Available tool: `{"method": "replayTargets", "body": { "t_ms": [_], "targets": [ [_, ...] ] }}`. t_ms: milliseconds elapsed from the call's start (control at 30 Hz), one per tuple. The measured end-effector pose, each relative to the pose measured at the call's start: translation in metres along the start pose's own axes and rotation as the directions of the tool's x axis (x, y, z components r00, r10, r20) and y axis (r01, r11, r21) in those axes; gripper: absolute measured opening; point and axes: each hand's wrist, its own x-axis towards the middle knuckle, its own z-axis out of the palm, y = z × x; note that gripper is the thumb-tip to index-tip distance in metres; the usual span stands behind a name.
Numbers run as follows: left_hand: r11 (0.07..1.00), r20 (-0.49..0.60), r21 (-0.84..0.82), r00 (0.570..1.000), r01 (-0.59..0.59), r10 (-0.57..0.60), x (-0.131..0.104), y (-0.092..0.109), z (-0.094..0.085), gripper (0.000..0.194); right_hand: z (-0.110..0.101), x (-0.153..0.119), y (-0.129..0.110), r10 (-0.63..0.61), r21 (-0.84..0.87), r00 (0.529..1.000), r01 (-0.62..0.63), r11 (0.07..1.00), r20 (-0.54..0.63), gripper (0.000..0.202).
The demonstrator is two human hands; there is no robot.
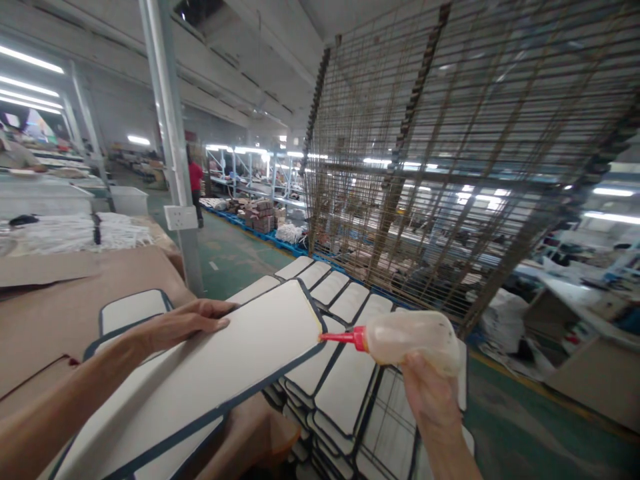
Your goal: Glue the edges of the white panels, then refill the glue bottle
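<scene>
A long white panel with a dark blue edge (200,377) lies tilted across the lower left, its far corner towards the middle. My left hand (187,323) grips the panel at its far-left edge, thumb on the white face. In my right hand (430,390) is a translucent squeeze bottle (413,339) with a red nozzle (343,337). The nozzle tip points left and meets the panel's right corner, where a yellowish line runs along the rim. More dark-edged white panels (345,393) lie in stacked rows beneath and beyond.
A tall wire rack (450,147) leans over the right side. A metal post with a socket box (181,217) stands beyond my left hand. Brown sheeting (125,273) covers the left table, near white strips (80,232). A person in red (195,177) stands in the aisle.
</scene>
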Motion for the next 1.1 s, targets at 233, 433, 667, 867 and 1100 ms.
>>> {"method": "replayTargets", "body": {
  "t_ms": [233,433,667,867,1100],
  "targets": [
    [0.996,0.024,-0.091,1.000,-0.014,0.017,0.007,-0.016,-0.006,0.051,0.008,-0.004,0.004,-0.059,-0.001,0.995,0.059,0.998,-0.086,0.051],
    [0.988,0.002,-0.155,1.000,-0.008,0.008,0.009,-0.023,-0.003,0.052,0.018,-0.005,0.002,-0.088,0.035,0.986,0.094,0.995,-0.144,0.043],
    [0.981,0.002,-0.189,1.000,-0.029,0.030,0.012,-0.027,0.002,0.047,0.019,-0.004,0.003,-0.084,0.063,0.976,0.098,0.993,-0.200,0.050],
    [0.980,-0.023,-0.199,1.000,-0.024,0.019,0.015,-0.028,0.007,0.041,0.019,-0.003,0.005,-0.103,0.037,0.978,0.112,0.993,-0.181,0.049],
    [0.971,-0.014,-0.239,1.000,-0.013,0.010,0.017,-0.032,0.010,0.038,0.018,-0.004,0.010,-0.097,0.008,0.985,0.099,0.995,-0.140,0.045]
  ]
}}
